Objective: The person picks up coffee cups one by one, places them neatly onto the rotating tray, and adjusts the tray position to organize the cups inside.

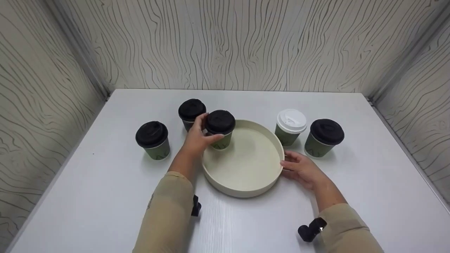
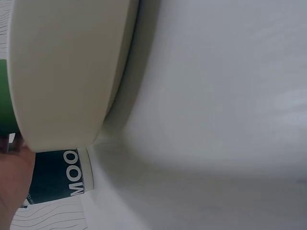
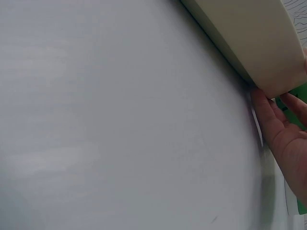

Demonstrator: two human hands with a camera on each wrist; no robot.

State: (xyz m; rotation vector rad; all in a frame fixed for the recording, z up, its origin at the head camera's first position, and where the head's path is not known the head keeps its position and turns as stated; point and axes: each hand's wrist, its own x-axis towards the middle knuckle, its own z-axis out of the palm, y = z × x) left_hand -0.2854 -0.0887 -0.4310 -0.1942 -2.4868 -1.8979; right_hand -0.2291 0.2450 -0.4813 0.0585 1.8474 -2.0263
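My left hand [image 1: 197, 140] grips a green paper cup with a black lid [image 1: 220, 123], thumb on the near side. The cup is upright inside the left edge of a round cream tray [image 1: 246, 165]; whether its base touches the tray floor I cannot tell. Just behind that hand stands another black-lidded cup [image 1: 191, 109], its dark, lettered side [image 2: 55, 177] showing in the left wrist view. My right hand [image 1: 302, 170] holds the tray's right side, thumb at the rim and fingers against the outer wall, some of them low at its bottom edge [image 3: 268, 112].
A black-lidded green cup [image 1: 153, 140] stands at the left. Right of the tray are a white-lidded cup [image 1: 291, 126] and another black-lidded cup [image 1: 323, 137], close to the right hand. Wood-patterned panels [image 1: 225, 45] enclose the white table [image 1: 105, 196] at the back and sides.
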